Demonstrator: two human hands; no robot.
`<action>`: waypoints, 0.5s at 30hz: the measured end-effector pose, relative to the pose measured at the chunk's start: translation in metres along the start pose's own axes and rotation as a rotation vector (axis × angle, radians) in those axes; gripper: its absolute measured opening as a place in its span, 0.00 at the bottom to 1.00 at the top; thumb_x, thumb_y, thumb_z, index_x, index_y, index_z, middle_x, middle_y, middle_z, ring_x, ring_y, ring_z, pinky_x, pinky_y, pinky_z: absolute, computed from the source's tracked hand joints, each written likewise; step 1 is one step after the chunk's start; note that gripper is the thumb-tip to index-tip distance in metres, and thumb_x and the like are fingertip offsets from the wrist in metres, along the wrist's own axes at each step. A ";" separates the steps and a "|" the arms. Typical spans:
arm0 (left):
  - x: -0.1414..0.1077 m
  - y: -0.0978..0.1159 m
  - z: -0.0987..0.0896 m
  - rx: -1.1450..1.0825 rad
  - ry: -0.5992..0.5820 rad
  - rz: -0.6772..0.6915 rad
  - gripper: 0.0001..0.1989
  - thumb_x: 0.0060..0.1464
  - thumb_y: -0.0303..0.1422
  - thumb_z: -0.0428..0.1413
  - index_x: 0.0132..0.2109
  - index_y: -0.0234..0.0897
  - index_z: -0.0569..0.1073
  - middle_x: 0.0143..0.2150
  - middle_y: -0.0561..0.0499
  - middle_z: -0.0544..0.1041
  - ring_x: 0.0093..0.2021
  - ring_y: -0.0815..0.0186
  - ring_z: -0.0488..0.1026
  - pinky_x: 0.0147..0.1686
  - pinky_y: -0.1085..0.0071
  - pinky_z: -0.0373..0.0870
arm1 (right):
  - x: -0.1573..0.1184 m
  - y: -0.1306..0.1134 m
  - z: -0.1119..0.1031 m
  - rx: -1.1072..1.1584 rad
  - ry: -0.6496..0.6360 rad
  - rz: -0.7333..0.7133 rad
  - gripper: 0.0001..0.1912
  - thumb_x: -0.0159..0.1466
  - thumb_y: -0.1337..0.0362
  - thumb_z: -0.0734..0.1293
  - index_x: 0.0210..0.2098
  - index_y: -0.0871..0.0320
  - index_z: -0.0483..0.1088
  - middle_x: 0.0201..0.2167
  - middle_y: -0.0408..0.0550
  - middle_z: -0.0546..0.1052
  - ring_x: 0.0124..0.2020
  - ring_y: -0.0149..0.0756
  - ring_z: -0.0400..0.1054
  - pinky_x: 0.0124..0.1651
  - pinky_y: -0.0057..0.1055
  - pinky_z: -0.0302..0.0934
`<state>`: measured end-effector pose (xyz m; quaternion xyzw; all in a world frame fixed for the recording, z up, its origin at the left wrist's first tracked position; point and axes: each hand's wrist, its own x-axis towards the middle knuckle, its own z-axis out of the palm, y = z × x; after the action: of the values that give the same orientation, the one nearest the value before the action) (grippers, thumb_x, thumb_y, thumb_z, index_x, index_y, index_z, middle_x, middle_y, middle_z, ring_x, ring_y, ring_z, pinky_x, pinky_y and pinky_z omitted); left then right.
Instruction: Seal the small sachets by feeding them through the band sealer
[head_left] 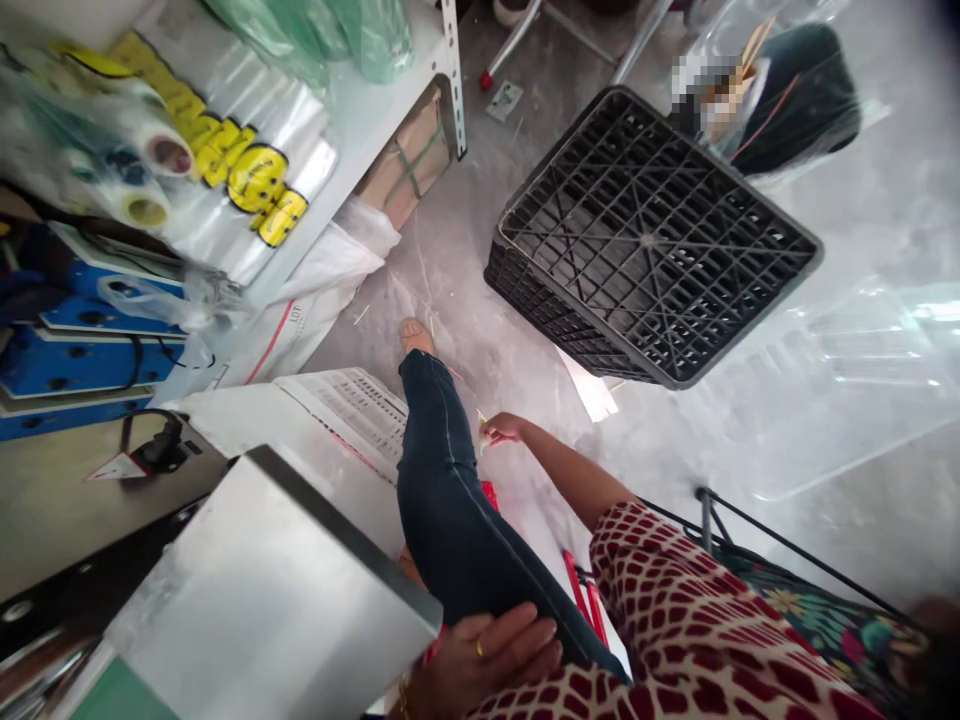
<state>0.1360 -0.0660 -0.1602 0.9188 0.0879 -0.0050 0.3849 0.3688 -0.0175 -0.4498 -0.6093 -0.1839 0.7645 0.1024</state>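
My right hand (504, 430) reaches down beside my jeans-clad leg (442, 480), low near the floor. Its fingers are closed in a pinch around a thin, yellowish strip (481, 418), too small to name surely. Across the top of my thigh lies my left hand (502, 645), fingers stretched out flat, a ring on one of them; it holds nothing that I can see. Below my knee, a bare foot or sandal (415, 332) rests on the grey floor (457, 270), where several thin pale bits are scattered.
A black plastic crate (652, 240) stands upside down on the floor. Clear plastic sheeting (840, 390) lies beyond it. At left are a metal shelf (375, 110) with plastic rolls (150, 150), blue files (82, 350) and a grey metal box (277, 590). A floral bag (817, 610) sits at right.
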 end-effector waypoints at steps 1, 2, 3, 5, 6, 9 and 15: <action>0.003 0.002 -0.007 0.072 0.058 0.058 0.18 0.64 0.33 0.50 0.58 0.55 0.74 0.55 0.65 0.76 0.50 0.71 0.79 0.36 0.75 0.78 | -0.013 0.000 -0.009 0.057 -0.007 0.004 0.10 0.69 0.65 0.64 0.45 0.66 0.73 0.41 0.54 0.78 0.40 0.34 0.75 0.44 0.34 0.73; 0.007 0.004 -0.013 0.121 0.103 0.090 0.16 0.64 0.33 0.50 0.55 0.51 0.76 0.56 0.64 0.76 0.51 0.70 0.78 0.36 0.73 0.78 | -0.029 0.000 -0.018 0.113 -0.009 0.004 0.10 0.69 0.68 0.63 0.44 0.67 0.74 0.40 0.56 0.79 0.39 0.34 0.75 0.45 0.33 0.72; 0.009 0.007 -0.019 0.155 0.137 0.097 0.15 0.64 0.33 0.50 0.53 0.50 0.77 0.56 0.63 0.77 0.52 0.69 0.78 0.36 0.72 0.78 | -0.047 0.000 -0.027 0.158 -0.007 -0.001 0.11 0.68 0.70 0.62 0.43 0.68 0.74 0.40 0.57 0.79 0.39 0.34 0.75 0.46 0.32 0.72; 0.014 0.013 -0.026 0.182 0.141 0.051 0.14 0.62 0.35 0.52 0.52 0.50 0.77 0.54 0.61 0.79 0.53 0.67 0.77 0.37 0.69 0.78 | -0.091 -0.002 -0.044 0.255 -0.020 -0.021 0.11 0.66 0.71 0.62 0.42 0.68 0.75 0.40 0.58 0.80 0.39 0.35 0.76 0.47 0.32 0.72; 0.016 0.017 -0.028 0.186 0.123 0.016 0.15 0.61 0.34 0.53 0.54 0.50 0.76 0.54 0.59 0.79 0.54 0.66 0.77 0.38 0.67 0.78 | -0.117 -0.004 -0.051 0.305 -0.041 -0.039 0.11 0.65 0.70 0.63 0.42 0.67 0.76 0.39 0.57 0.80 0.38 0.35 0.76 0.46 0.32 0.72; 0.025 0.026 -0.029 0.246 0.146 -0.087 0.22 0.59 0.33 0.55 0.61 0.44 0.70 0.60 0.48 0.75 0.62 0.59 0.70 0.48 0.62 0.76 | -0.200 -0.015 -0.060 0.469 -0.187 -0.136 0.12 0.61 0.64 0.69 0.41 0.67 0.78 0.37 0.56 0.80 0.36 0.36 0.75 0.41 0.32 0.72; 0.078 0.026 -0.042 0.306 0.143 -0.152 0.31 0.59 0.26 0.55 0.68 0.35 0.58 0.69 0.34 0.62 0.71 0.46 0.53 0.64 0.43 0.59 | -0.320 -0.047 -0.017 0.582 -0.462 -0.264 0.16 0.63 0.60 0.69 0.45 0.67 0.76 0.35 0.53 0.79 0.34 0.34 0.75 0.40 0.34 0.74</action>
<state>0.2146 -0.0414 -0.1181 0.9552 0.1826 0.0178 0.2322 0.4577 -0.0942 -0.1476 -0.3378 -0.0545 0.8820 0.3240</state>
